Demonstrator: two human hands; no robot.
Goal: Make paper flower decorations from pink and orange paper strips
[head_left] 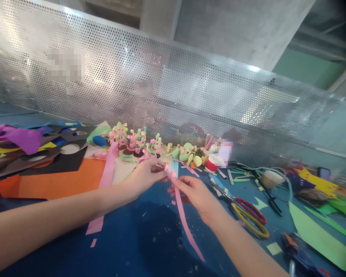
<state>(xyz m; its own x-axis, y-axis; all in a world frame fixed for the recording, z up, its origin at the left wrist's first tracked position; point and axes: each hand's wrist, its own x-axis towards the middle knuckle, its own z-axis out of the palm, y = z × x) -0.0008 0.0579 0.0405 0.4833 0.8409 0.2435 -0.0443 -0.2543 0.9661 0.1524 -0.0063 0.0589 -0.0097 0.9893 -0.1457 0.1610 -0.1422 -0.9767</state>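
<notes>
Both my hands meet over the blue table [138, 238], pinching one end of a long pink paper strip [184, 219]. My left hand [145, 175] grips the curled tip of the strip from the left. My right hand [194, 192] pinches it just below, and the rest of the strip trails down towards me. Behind my hands stands a row of small curled paper flowers [135, 142] in pink, green and yellow.
Coloured paper sheets [52, 181] lie stacked at the left, another pink strip [105, 184] across them. Scissors [246, 213] with red and yellow handles lie right of my right hand. Green paper [320, 238], scraps and a red-white tape roll [212, 163] are scattered around. A perforated metal screen [167, 84] walls the back.
</notes>
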